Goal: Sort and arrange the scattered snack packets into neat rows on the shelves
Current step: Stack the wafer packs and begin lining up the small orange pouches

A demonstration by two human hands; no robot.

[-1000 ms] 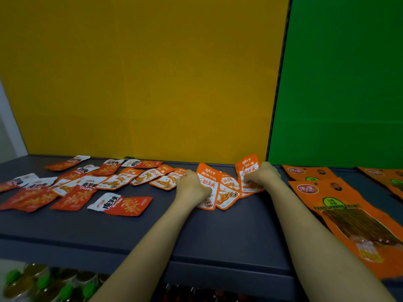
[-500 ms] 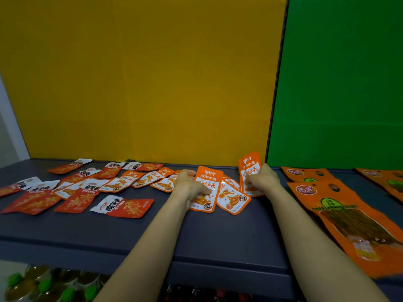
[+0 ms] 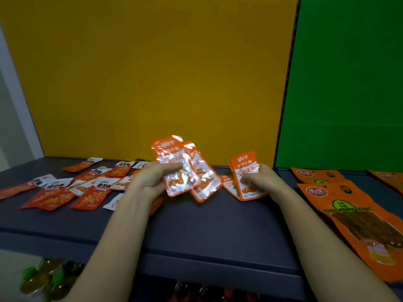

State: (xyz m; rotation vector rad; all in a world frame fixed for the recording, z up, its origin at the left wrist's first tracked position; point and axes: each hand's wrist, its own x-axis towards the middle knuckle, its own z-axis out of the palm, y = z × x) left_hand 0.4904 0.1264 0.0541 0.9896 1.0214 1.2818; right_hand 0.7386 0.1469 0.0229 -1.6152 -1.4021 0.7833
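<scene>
Slippage risk: left hand (image 3: 148, 182) pinches two fanned glossy orange-white foil packets (image 3: 174, 155), right hand (image 3: 263, 182) curls round another orange packet (image 3: 244, 167).

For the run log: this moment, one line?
left hand: grips fanned orange packets | right hand: grips single orange packet | red packets: scattered on shelf

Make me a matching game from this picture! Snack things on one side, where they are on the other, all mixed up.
Things:
A. fanned orange-and-white packets
B. single orange packet
C. large orange pouches
D. red-and-white packets

Places:
1. lying at the right end of the shelf
2. held up in the left hand
3. scattered on the shelf's left side
4. held in the right hand

Pairs: A-2, B-4, C-1, D-3.
</scene>
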